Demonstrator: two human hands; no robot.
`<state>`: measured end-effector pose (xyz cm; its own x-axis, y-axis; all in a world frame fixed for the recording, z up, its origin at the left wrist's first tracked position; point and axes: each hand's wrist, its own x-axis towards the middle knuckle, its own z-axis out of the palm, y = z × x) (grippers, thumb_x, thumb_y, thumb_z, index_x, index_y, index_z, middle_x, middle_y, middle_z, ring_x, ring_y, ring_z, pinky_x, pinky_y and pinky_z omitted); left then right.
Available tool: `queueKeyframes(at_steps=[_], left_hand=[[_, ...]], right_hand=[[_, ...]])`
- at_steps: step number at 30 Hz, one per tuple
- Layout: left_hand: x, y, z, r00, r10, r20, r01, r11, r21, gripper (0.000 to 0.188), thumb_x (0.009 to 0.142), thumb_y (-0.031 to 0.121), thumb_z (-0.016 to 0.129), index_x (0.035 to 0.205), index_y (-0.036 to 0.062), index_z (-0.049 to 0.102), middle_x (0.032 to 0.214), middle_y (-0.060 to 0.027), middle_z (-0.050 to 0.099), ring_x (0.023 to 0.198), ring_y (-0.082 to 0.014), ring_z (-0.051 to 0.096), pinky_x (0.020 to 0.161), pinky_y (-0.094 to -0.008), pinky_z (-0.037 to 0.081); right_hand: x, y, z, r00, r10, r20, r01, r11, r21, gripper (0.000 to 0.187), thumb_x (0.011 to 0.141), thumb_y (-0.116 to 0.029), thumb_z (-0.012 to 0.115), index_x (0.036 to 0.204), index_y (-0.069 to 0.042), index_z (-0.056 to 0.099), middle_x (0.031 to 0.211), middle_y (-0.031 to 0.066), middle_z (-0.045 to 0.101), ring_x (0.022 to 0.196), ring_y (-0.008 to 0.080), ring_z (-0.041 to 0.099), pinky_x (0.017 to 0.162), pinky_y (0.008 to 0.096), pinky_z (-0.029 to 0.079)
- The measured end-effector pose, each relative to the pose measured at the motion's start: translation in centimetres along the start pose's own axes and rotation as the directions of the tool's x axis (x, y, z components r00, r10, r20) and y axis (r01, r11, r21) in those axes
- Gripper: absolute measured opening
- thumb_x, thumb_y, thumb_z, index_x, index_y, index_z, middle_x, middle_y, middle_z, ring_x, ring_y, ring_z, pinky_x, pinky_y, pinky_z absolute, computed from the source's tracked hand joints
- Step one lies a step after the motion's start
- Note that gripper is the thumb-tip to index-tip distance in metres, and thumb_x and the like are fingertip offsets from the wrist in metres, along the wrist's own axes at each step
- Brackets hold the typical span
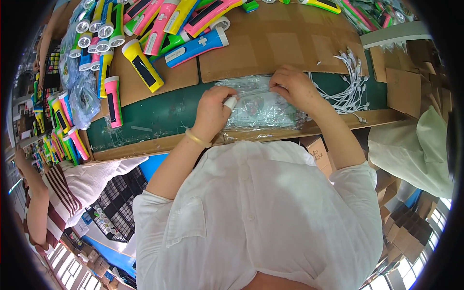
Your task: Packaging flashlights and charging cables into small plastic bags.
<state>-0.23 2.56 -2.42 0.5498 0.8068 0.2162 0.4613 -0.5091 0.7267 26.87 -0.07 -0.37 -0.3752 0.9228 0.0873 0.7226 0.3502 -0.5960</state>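
Observation:
A stack of clear plastic bags lies on the green table close to its wooden front edge. My left hand rests on the stack's left end with a small white object pinched between thumb and fingers. My right hand presses down on the stack's upper right corner, fingers curled on the plastic. A gold bangle circles my left wrist.
Colourful plastic torches lie piled on brown cardboard at the back and left. A bundle of white cables sits right of the bags. Cardboard pieces stand at far right. Another person is at lower left.

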Motion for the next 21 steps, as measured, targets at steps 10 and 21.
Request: queueKeyframes(at_steps=[10, 21], left_hand=[[-1.3, 0.7, -1.7, 0.955, -0.285, 0.080, 0.296, 0.912, -0.285, 0.017, 0.086, -0.003, 0.070, 0.103, -0.0022, 0.069, 0.095, -0.0161, 0.072, 0.084, -0.0245, 0.071, 0.076, -0.0327, 0.057], [-1.9, 0.6, -2.0, 0.960, -0.271, 0.074, 0.279, 0.895, -0.347, 0.014, 0.088, 0.002, 0.071, 0.102, 0.0003, 0.070, 0.094, -0.0105, 0.074, 0.089, -0.0169, 0.071, 0.080, -0.0286, 0.054]], right_hand=[[2.0, -2.5, 3.4, 0.957, -0.289, -0.002, 0.287, 0.949, 0.132, 0.032, 0.084, -0.002, 0.073, 0.113, -0.015, 0.069, 0.097, 0.0051, 0.066, 0.094, 0.0298, 0.063, 0.084, 0.0424, 0.049], [1.5, -2.4, 2.6, 0.968, -0.247, 0.035, 0.237, 0.955, 0.179, 0.035, 0.080, -0.001, 0.070, 0.111, -0.017, 0.069, 0.097, 0.0036, 0.063, 0.089, 0.0307, 0.061, 0.080, 0.0417, 0.049]])
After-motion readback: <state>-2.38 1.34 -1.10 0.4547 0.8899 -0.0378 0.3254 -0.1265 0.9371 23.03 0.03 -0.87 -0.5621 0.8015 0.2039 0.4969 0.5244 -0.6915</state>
